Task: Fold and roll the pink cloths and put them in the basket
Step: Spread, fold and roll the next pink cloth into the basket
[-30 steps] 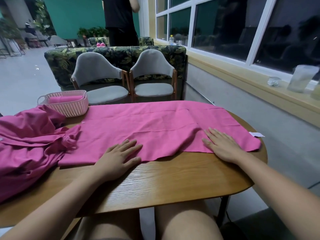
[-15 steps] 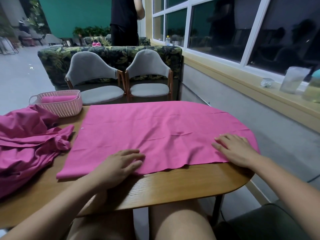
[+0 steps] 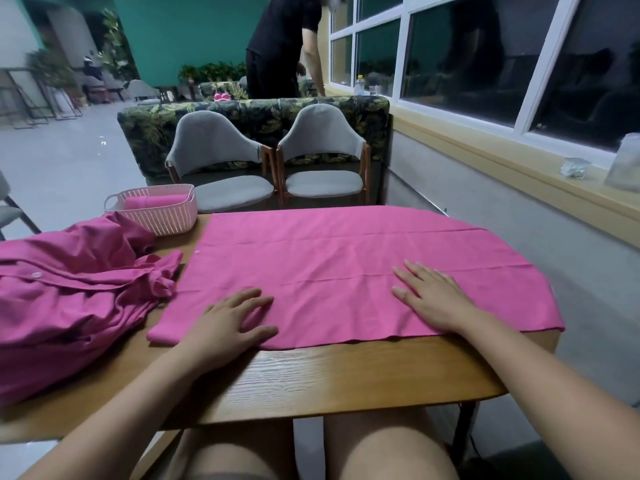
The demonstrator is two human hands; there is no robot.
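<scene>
A pink cloth (image 3: pixel 346 265) lies spread flat across the wooden table (image 3: pixel 346 375), its right end hanging over the rounded edge. My left hand (image 3: pixel 228 323) rests flat on the cloth's near left part, fingers spread. My right hand (image 3: pixel 433 299) lies flat on the near right part, fingers straight. A heap of crumpled pink cloths (image 3: pixel 69 299) covers the table's left side. The pink woven basket (image 3: pixel 159 216) stands at the far left corner with a rolled pink cloth (image 3: pixel 152 201) inside.
Two grey chairs (image 3: pixel 270 168) stand behind the table, a leafy-patterned sofa behind them. A person in black stands further back. A window sill on the right carries a plastic cup (image 3: pixel 623 168). My bare knees are under the table's near edge.
The cloth now lies smoother. My right hand has slid leftward, away from the cloth's right end. My left hand has stayed on the near left part.
</scene>
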